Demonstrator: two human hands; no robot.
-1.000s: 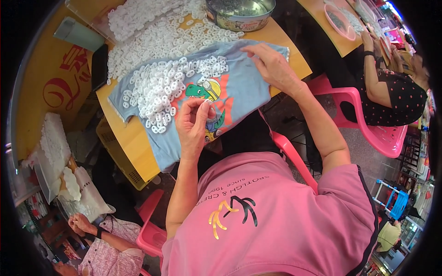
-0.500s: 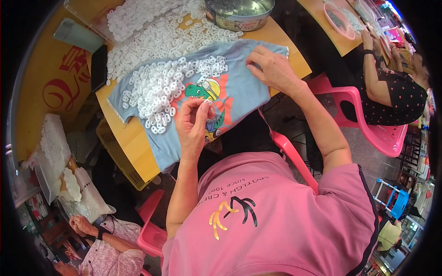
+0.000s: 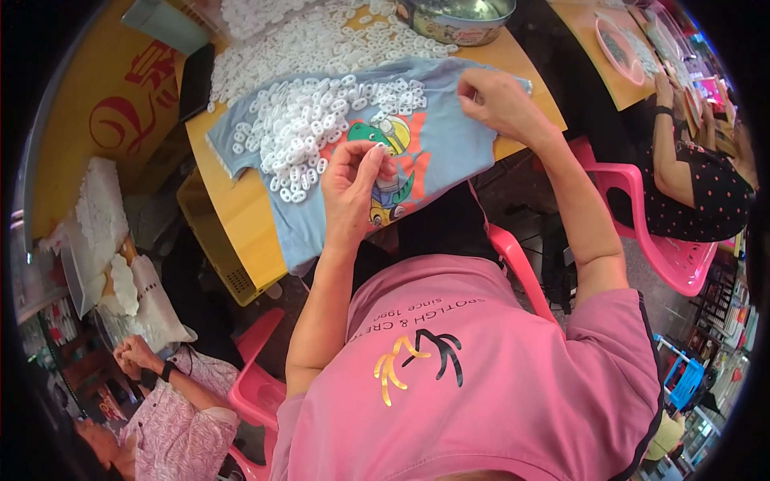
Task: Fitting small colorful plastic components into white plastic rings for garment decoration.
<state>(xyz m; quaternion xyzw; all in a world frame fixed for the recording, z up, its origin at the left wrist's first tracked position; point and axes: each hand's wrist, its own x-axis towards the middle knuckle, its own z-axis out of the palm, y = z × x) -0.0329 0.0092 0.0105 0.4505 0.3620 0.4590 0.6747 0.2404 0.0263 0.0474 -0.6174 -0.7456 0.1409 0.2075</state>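
My left hand is raised over the light blue t-shirt, fingers curled in, thumb and fingertips pinching one small white ring. My right hand rests palm-down on the shirt's far edge, fingers bent, gripping the cloth there. A heap of white rings lies on the shirt just left of my left hand. Metal bowl sits beyond my right hand on the wooden table. Pink chair is off to my right.
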